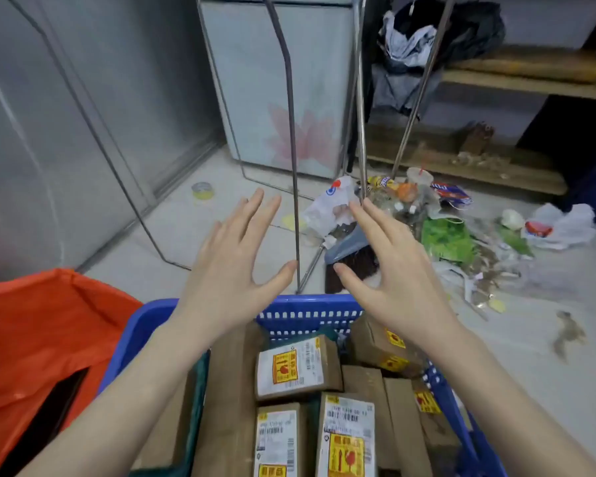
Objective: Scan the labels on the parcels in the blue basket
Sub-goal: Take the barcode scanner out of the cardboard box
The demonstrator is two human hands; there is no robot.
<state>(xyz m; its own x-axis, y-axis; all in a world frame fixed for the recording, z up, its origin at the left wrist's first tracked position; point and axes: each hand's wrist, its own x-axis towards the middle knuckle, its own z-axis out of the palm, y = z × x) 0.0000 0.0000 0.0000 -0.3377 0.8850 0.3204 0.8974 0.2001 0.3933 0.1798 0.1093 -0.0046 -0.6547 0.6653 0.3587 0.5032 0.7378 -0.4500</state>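
The blue basket (307, 313) stands low in the middle of the head view, packed with several brown cardboard parcels. A parcel (295, 370) near the far wall shows a white label with a yellow sticker. Two more labelled parcels (346, 438) lie in front of it. My left hand (231, 259) is stretched out above the basket's far rim, palm down, fingers spread, empty. My right hand (389, 266) hovers beside it in the same pose, also empty. No scanner is visible.
An orange bag (38, 342) sits left of the basket. A pile of rubbish (441, 232) with a broom head (351, 263) lies on the floor beyond. Thin metal rack legs (293, 166) rise ahead. A white cabinet (276, 84) and wooden shelves (496, 80) stand behind.
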